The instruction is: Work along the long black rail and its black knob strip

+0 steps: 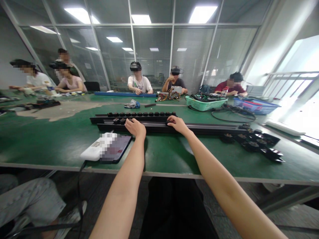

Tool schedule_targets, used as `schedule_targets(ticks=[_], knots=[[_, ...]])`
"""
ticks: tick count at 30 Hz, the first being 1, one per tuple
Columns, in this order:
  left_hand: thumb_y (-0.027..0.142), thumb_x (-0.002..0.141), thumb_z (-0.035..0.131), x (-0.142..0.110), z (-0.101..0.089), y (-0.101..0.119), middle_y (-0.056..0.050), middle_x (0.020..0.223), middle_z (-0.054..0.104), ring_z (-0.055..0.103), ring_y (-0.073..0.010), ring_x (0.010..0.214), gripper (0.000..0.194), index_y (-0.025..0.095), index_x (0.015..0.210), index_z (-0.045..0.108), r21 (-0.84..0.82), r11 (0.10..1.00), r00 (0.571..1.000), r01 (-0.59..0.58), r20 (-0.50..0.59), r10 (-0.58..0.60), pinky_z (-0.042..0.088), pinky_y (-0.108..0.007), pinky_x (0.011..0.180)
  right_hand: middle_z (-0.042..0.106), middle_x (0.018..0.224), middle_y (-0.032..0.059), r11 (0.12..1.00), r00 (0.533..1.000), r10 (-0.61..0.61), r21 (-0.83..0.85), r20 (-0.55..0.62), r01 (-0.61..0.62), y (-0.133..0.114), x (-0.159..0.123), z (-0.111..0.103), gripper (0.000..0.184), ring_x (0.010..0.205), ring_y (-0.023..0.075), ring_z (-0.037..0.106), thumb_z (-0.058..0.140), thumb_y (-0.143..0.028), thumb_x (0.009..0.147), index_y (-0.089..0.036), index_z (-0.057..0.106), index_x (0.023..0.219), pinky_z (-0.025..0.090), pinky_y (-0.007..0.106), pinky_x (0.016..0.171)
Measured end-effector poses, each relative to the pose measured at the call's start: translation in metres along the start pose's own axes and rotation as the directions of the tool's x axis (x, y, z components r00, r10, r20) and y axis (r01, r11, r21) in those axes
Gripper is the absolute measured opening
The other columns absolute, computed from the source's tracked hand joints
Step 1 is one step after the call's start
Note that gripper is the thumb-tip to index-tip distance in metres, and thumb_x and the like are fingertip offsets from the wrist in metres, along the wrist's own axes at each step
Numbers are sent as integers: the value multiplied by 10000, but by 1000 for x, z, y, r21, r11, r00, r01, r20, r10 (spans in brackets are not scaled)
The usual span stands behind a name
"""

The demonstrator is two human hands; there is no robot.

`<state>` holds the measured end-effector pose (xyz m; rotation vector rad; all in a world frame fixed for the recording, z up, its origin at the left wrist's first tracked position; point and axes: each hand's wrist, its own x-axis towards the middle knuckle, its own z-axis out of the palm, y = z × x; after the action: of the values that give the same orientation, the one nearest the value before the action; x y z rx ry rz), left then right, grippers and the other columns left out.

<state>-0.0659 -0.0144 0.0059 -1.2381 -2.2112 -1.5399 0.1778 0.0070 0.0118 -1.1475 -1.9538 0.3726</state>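
The left hand (pixel 135 128) and right hand (pixel 175 124) lay palm-down on a long black rail (pixel 211 129) across the middle of the frame, fingers curled over it, on the green desk (pixel 50 139); whether they gripped it, I couldn't tell.

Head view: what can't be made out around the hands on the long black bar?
Left hand: the long black bar beneath is hidden by the palm.
Right hand: its fingers' contact is hidden by the hand's back.
Dark flat tablet: screen pixel-blurred.
Angular black pieces: too small, distant.
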Motion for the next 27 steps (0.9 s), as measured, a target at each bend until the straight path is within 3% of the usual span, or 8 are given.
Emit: schedule_targets(ticks=[18, 27], knots=[[27, 904, 438, 1, 2, -1, -289, 1537, 509, 432, -342, 1531, 369, 80, 1182, 676, 14, 1000, 1000, -1, -2, 1, 300, -568, 1292, 750, 920, -4, 999, 999, 49, 5, 9, -49, 1, -2, -13, 206, 924, 194, 700, 773, -151, 793, -242, 723, 971, 550, 374, 958], [13, 907, 459, -1, -1, 0, -311, 1556, 484, 428, -356, 1531, 392, 61, 1229, 678, 12, 1000, 1000, -21, 9, 21, 300, -599, 1290, 756, 914, -2, 998, 999, 43, -38, 25, -42, 5, -2, -20, 279, 896, 196, 699, 789, -143, 790, -247, 752, 1046, 552, 372, 946]])
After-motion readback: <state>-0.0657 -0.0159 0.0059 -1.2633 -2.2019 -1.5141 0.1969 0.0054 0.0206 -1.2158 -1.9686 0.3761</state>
